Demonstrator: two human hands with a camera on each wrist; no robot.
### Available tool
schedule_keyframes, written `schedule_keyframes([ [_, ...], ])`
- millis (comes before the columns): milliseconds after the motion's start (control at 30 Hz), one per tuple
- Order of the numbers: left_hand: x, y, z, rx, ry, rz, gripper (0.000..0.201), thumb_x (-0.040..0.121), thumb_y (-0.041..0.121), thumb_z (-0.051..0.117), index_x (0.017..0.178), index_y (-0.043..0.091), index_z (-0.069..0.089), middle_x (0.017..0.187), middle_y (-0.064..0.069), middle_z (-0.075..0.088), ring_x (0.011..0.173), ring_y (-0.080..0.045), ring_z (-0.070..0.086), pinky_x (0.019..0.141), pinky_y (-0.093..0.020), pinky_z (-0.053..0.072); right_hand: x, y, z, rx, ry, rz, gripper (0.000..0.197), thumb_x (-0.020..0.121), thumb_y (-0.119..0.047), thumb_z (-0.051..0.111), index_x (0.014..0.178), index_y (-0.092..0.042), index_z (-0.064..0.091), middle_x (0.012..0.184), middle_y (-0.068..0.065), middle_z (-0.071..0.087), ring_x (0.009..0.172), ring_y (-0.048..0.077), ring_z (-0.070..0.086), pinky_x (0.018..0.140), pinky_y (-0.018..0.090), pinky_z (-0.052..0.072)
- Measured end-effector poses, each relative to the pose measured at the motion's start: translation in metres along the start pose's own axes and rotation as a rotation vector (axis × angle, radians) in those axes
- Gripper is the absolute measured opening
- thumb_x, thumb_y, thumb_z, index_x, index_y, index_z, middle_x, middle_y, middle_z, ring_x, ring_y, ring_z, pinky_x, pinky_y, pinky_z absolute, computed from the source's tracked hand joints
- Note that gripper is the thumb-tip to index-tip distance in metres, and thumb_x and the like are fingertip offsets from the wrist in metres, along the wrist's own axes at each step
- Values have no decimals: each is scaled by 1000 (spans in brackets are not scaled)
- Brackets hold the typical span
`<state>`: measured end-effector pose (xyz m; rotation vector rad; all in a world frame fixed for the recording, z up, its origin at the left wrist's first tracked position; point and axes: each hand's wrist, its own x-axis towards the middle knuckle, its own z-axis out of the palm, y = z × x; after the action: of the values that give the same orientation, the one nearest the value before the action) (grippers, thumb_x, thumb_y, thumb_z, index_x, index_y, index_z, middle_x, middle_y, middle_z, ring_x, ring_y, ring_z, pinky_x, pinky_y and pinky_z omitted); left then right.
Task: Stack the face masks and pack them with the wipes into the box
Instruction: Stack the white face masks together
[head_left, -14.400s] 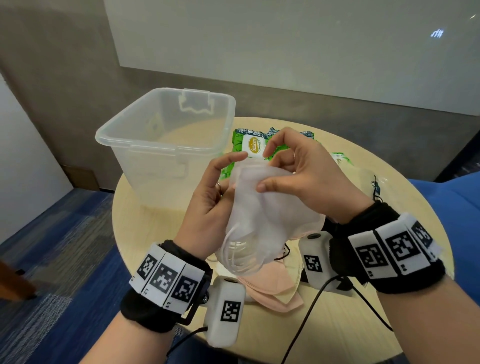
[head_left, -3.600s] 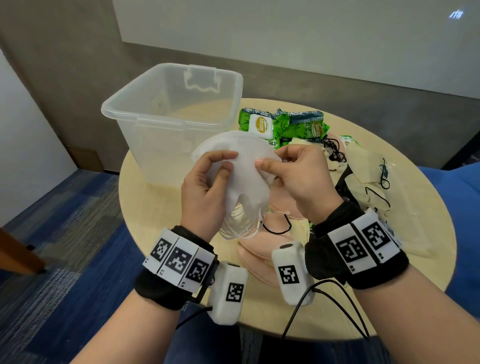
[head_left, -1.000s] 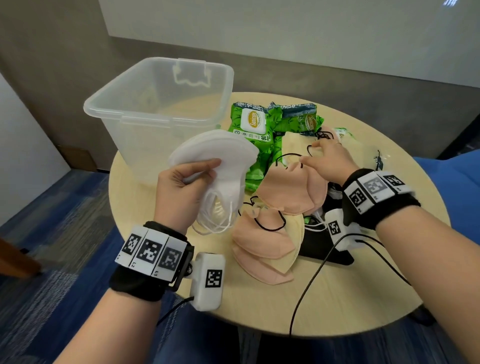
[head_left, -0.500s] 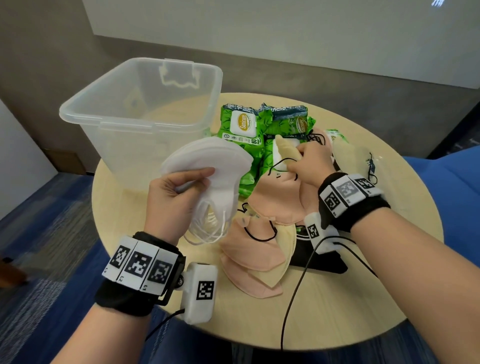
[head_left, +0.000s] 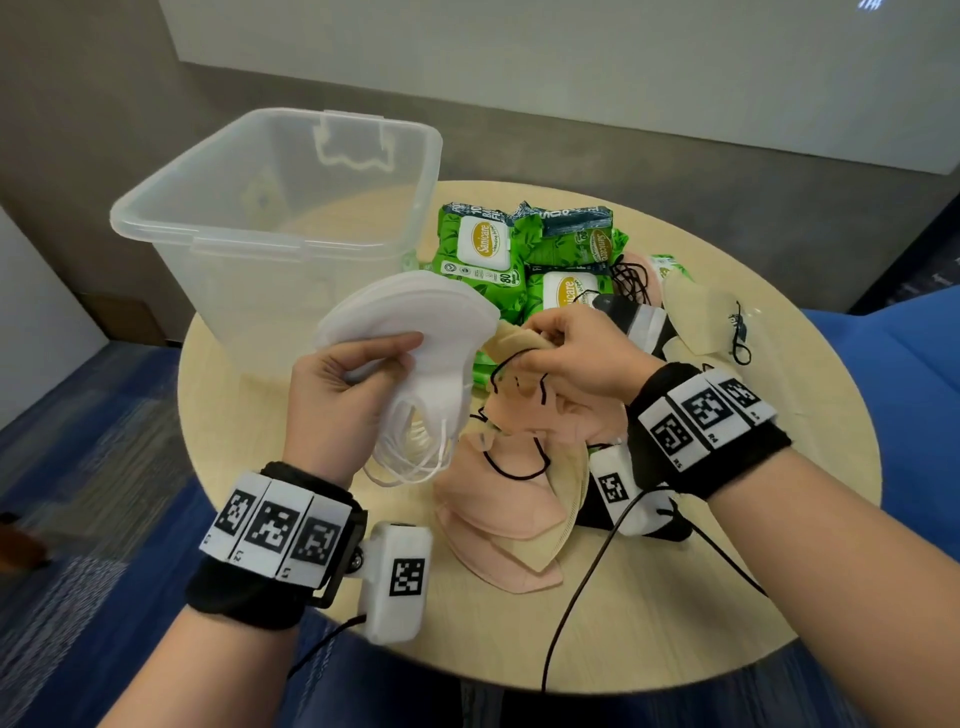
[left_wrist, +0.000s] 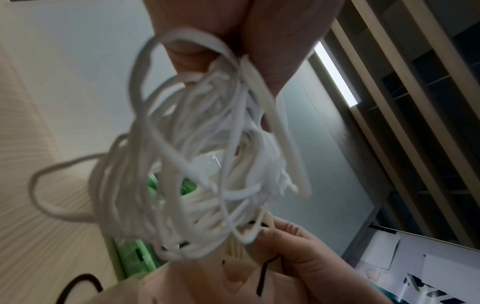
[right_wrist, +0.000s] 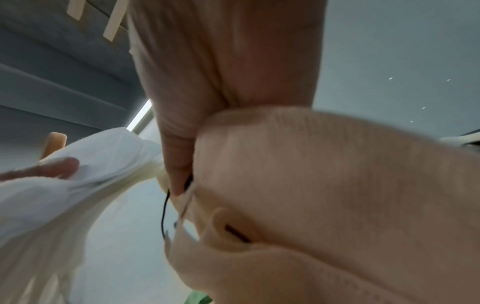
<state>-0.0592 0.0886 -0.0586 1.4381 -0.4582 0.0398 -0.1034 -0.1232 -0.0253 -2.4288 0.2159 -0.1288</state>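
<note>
My left hand (head_left: 353, 384) grips a stack of white face masks (head_left: 415, 322) above the table, their white ear loops (left_wrist: 197, 164) dangling in a tangle. Just to its right, my right hand (head_left: 566, 353) pinches pink and beige masks (head_left: 540, 410) with black ear loops, lifted clear of the pile; the mask cloth (right_wrist: 324, 185) fills the right wrist view. More pink and beige masks (head_left: 509, 525) lie on the table below. Green wipes packs (head_left: 483, 249) sit behind the hands. The clear plastic box (head_left: 218, 228) stands open at the back left.
The round wooden table (head_left: 675, 597) holds more beige masks (head_left: 701, 312) at the right and black masks under my right wrist. A blue seat (head_left: 914, 364) stands at the right edge, and carpet lies below at the left.
My right hand has drawn back from the wipes toward the left hand, lifting the pink and beige masks. The left hand still holds the white stack in place.
</note>
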Motion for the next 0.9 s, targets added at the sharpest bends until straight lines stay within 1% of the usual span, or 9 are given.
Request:
schedule_keyframes([
  [167, -1, 3, 1, -4, 3, 5, 30, 82, -9, 60, 88, 19, 71, 71, 24, 69, 78, 9, 62, 75, -7, 45, 2, 0, -12, 279, 134, 35, 15, 77, -1, 65, 74, -14, 57, 70, 4, 55, 63, 11, 49, 63, 28, 38],
  [300, -2, 5, 1, -9, 2, 2, 30, 82, -9, 60, 83, 19, 71, 71, 23, 69, 79, 8, 62, 76, -8, 46, 4, -1, -21, 297, 217, 12, 30, 77, 3, 60, 90, -22, 49, 81, 0, 52, 75, 16, 47, 73, 34, 40],
  [367, -2, 5, 1, -6, 2, 2, 30, 82, -8, 60, 82, 19, 71, 71, 23, 70, 80, 7, 62, 76, -8, 46, 2, -3, -24, 280, 193, 20, 46, 77, 10, 57, 105, -26, 49, 81, -2, 52, 69, 14, 49, 69, 31, 44],
  [433, -3, 6, 0, -4, 3, 4, 30, 82, -8, 60, 82, 20, 71, 72, 23, 70, 80, 7, 63, 75, -8, 46, -1, -4, -26, 295, 156, 19, 54, 76, 14, 57, 110, -27, 50, 83, 3, 55, 64, 17, 51, 64, 32, 47],
  [567, -3, 8, -3, -13, 9, 14, 30, 82, -9, 60, 85, 19, 71, 71, 23, 69, 79, 9, 62, 73, -7, 45, -5, -6, -29, 291, 92, 43, 41, 75, 11, 65, 92, -24, 51, 87, 18, 54, 69, 25, 53, 66, 38, 52],
  [633, -4, 8, -3, -13, 10, 20, 30, 82, -9, 60, 87, 18, 71, 70, 23, 69, 78, 9, 62, 73, -7, 45, -8, -8, -32, 311, 48, 62, 34, 75, 9, 68, 81, -20, 50, 76, 13, 51, 56, 18, 54, 50, 24, 49],
  [700, -4, 8, -3, -10, 11, 23, 30, 82, -9, 59, 89, 18, 70, 70, 24, 69, 78, 10, 62, 73, -6, 45, -11, -11, -35, 326, 17, 74, 30, 76, 8, 69, 75, -15, 49, 69, 6, 48, 42, 3, 51, 37, 13, 38],
  [767, -4, 9, -3, -11, 11, 25, 30, 82, -10, 59, 92, 17, 70, 70, 24, 69, 78, 10, 62, 73, -6, 45, -11, -13, -39, 337, 11, 80, 27, 76, 7, 69, 71, -11, 50, 65, 5, 48, 38, -2, 48, 35, 10, 35],
  [900, -4, 8, -4, -23, 13, 18, 30, 82, -9, 60, 88, 18, 70, 71, 23, 69, 78, 9, 63, 73, -7, 45, -9, -13, -40, 394, 46, 90, 23, 72, 1, 73, 66, -9, 54, 59, 5, 57, 40, 4, 53, 37, 14, 39],
])
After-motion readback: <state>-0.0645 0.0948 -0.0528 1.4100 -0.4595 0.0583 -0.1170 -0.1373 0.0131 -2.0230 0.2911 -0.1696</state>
